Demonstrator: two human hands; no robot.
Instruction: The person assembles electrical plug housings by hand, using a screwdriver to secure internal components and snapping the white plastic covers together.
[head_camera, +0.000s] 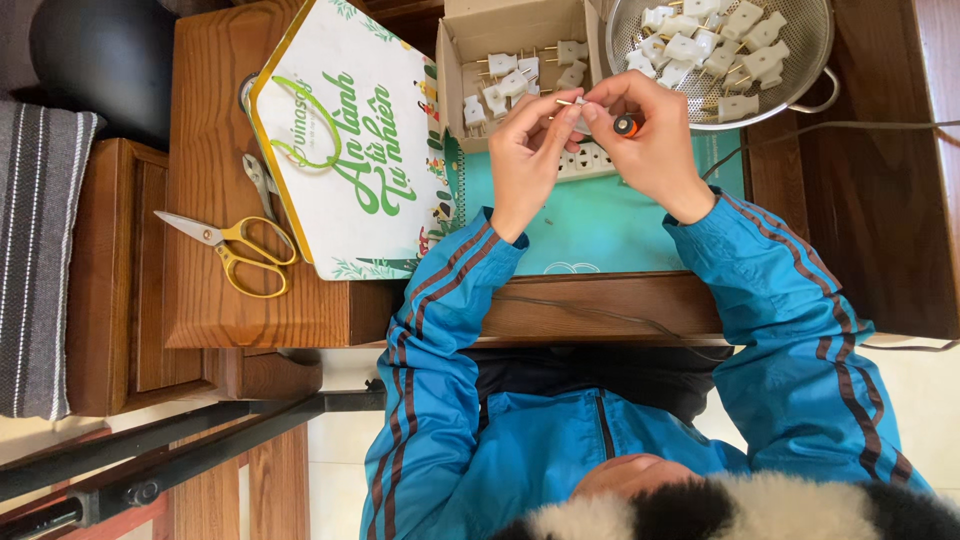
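My left hand (525, 150) pinches a white plug (578, 112) while my right hand (650, 135) grips an orange-tipped screwdriver (626, 125) above the cardboard box (455, 40).

- The cardboard box (500, 50) sits left of the metal colander (800, 60), both holding plugs.
- The power strip (585, 160) lies on the mat (600, 230), below the box.
- Scissors (235, 250) lie far left on the table (200, 150), beside the printed tray (350, 150).

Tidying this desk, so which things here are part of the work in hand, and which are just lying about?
In use: white plug held by left hand and right hand; screwdriver; cardboard box; metal colander.
Lying about: yellow scissors; printed tin lid; striped cushion.
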